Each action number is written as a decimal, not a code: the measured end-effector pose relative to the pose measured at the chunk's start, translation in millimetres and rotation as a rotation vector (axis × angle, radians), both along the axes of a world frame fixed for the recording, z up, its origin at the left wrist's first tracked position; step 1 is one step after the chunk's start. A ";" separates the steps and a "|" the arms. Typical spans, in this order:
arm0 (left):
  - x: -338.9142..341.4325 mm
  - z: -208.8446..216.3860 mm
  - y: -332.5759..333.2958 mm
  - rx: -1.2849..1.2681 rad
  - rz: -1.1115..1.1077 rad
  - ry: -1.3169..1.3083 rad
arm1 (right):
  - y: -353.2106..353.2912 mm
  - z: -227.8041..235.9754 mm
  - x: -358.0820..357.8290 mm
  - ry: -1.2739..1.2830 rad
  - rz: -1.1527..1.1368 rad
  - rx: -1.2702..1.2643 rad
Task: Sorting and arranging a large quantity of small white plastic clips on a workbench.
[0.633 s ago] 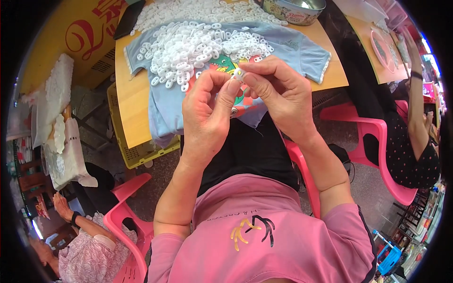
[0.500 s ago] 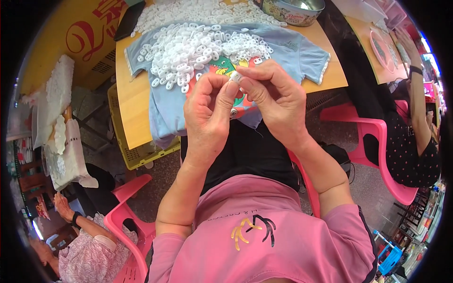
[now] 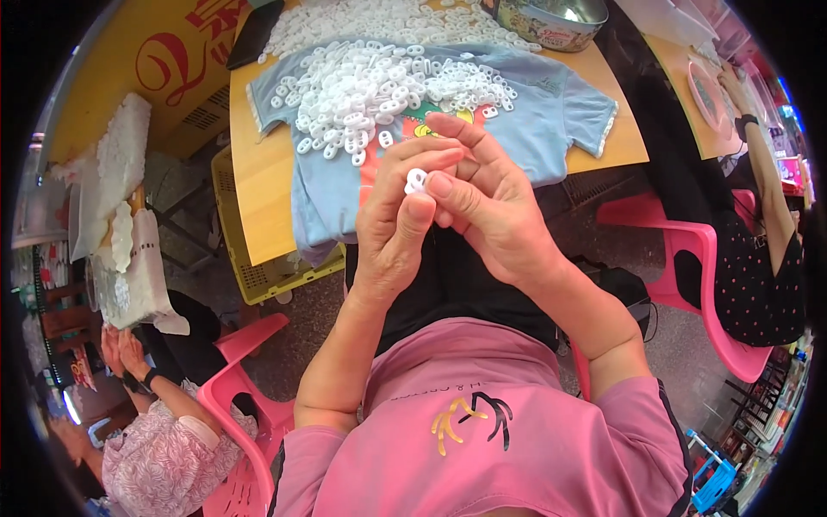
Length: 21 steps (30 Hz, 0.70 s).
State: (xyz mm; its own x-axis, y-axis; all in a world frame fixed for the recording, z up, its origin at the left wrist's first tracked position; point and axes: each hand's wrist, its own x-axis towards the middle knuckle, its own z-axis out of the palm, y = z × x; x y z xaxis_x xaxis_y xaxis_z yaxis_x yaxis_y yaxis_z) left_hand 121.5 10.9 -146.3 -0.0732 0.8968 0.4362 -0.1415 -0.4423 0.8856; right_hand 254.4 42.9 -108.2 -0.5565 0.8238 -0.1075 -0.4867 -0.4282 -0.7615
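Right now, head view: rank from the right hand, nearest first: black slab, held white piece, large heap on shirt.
1. Held white piece: left of right hand
2. Large heap on shirt: ahead, left
3. Black slab: far ahead, left

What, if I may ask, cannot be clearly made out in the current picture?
In the head view:
White piece: full outline, partly covered by fingers of the left hand and right hand.
Printed picture on the blue shirt: partly hidden by white pile and hands.
Tin: cut off by the upper edge.
Yellow crate: partly hidden by the table.
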 end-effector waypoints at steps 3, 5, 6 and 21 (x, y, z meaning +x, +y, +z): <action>-1.2 0.5 -3.5 0.029 -0.038 -0.048 | -6.0 0.6 -2.8 0.036 0.006 0.017; -6.0 -1.1 -4.9 0.040 -0.117 -0.093 | -8.6 5.7 -3.2 0.071 0.021 0.030; -2.8 1.3 -7.4 0.025 -0.086 -0.143 | -10.2 7.3 -3.5 0.101 0.036 0.044; -70.2 6.3 -45.9 -0.085 0.175 -0.068 | 1.6 -12.1 -2.0 -0.226 0.216 0.269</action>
State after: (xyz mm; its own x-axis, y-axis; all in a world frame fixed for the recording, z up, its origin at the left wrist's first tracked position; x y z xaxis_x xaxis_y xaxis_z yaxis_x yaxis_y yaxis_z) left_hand 51.3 -34.9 -139.9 -0.2584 0.9011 0.3481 -0.1297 -0.3894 0.9119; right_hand 252.4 44.5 -120.3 -0.7072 0.7057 -0.0432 -0.2153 -0.2732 -0.9376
